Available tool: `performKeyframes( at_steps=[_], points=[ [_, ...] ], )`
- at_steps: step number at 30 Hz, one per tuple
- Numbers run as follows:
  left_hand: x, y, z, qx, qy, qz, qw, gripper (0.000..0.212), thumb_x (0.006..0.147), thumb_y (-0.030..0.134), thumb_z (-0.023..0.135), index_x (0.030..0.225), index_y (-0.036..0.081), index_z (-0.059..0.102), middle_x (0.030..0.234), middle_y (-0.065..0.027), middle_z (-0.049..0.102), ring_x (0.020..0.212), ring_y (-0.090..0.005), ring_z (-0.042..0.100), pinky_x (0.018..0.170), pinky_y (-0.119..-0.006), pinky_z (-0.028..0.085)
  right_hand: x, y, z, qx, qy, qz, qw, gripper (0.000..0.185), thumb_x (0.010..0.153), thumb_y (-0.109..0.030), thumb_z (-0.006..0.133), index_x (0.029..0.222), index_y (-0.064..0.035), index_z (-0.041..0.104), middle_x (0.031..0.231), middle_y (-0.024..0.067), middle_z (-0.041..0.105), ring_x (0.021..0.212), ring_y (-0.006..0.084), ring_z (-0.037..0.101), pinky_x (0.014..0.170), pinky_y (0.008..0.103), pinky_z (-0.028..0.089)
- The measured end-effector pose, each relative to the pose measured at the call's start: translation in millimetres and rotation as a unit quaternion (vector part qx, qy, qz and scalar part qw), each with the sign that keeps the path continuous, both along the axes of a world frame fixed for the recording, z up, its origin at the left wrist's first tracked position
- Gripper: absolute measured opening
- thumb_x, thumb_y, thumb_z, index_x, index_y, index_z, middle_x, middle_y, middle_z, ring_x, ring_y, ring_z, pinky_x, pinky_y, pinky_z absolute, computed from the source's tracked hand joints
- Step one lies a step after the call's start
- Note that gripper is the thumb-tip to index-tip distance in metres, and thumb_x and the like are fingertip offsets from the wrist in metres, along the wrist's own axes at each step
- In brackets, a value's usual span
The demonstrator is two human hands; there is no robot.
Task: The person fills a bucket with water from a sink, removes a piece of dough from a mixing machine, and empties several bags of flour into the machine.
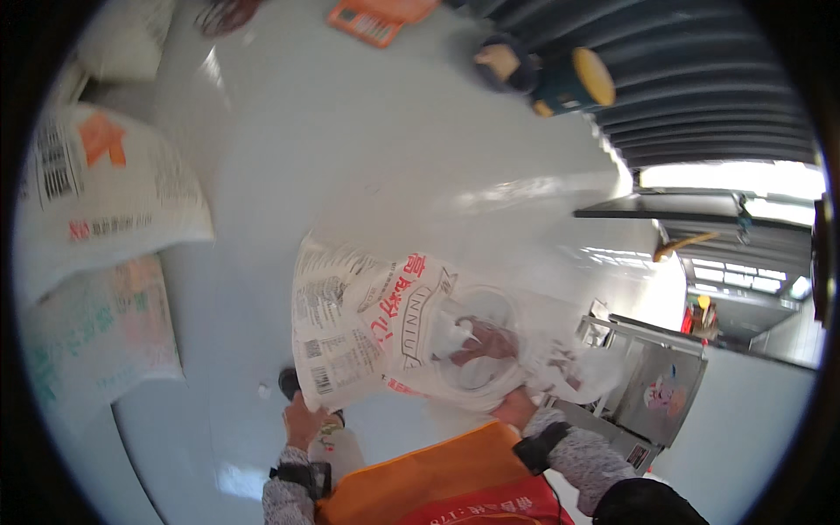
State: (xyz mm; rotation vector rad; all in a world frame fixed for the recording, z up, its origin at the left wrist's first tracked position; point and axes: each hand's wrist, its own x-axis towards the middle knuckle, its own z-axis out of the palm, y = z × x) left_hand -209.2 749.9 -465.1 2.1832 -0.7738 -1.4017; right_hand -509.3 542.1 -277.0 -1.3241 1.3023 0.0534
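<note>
Between my hands, just in front of the orange apron (426, 472), is a white printed sack (344, 315) with red lettering. My left hand (304, 419) grips its lower left corner. At the sack's right end, my right hand (516, 408) holds the edge, where clear plastic film (571, 367) hangs out to the right. A round, see-through shape with something dark reddish-brown shows at that end; whether it lies inside or on the sack cannot be told. The fingertips of both hands are partly hidden.
Filled white sacks (125, 197) are stacked at the left. Toward the back are an orange item (374, 20) and a dark green container with a yellow end (577, 82), near a corrugated dark shutter (709, 85). A metal cart or cabinet (663, 387) stands at the right.
</note>
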Motion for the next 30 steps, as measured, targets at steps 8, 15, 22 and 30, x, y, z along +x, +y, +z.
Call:
performKeyframes(
  at_steps=[8,15,22,30],
  points=[
    [10.9,-88.0,178.4,-0.121,0.117,0.049,0.985,0.026,0.069,0.005,0.058,0.093,-0.004,0.058,0.079,-0.0144,0.062,0.069,-0.0222,0.059,0.062,-0.033,0.046,-9.0,28.7,95.7,-0.175,-0.053,-0.021,0.983,0.034,0.076,-0.009,0.062,0.109,-0.0014,0.057,0.108,0.0130,0.060,0.101,0.0220,0.057,0.089,0.0325,0.044],
    [-2.6,-89.6,320.6,0.040,0.117,-0.055,0.991,0.045,0.079,0.016,0.054,0.119,-0.002,0.048,0.104,-0.0098,0.058,0.085,-0.0212,0.053,0.074,-0.033,0.044,-18.5,1.6,147.6,0.157,-0.447,-0.500,0.725,0.033,0.079,-0.007,0.056,0.111,-0.0014,0.054,0.112,0.0127,0.058,0.101,0.0244,0.057,0.090,0.0354,0.044],
    [-183.5,-194.2,466.3,0.036,0.081,-0.074,0.993,0.047,0.078,0.023,0.055,0.118,0.000,0.049,0.093,-0.0054,0.056,0.066,-0.0130,0.046,0.052,-0.025,0.038,-170.0,-38.2,263.5,0.198,-0.624,-0.615,0.440,0.026,0.088,-0.008,0.046,0.113,-0.0020,0.052,0.113,0.0111,0.057,0.101,0.0252,0.056,0.092,0.0389,0.045],
    [-390.1,-328.4,601.2,-0.169,0.156,-0.329,0.916,0.046,0.079,0.025,0.053,0.118,0.001,0.049,0.090,-0.0055,0.056,0.063,-0.0117,0.045,0.049,-0.025,0.037,-379.4,-40.3,428.1,-0.101,-0.626,-0.622,0.459,0.039,0.092,-0.029,0.041,0.123,-0.0056,0.046,0.123,0.0111,0.051,0.111,0.0241,0.051,0.100,0.0411,0.037]
  ],
)
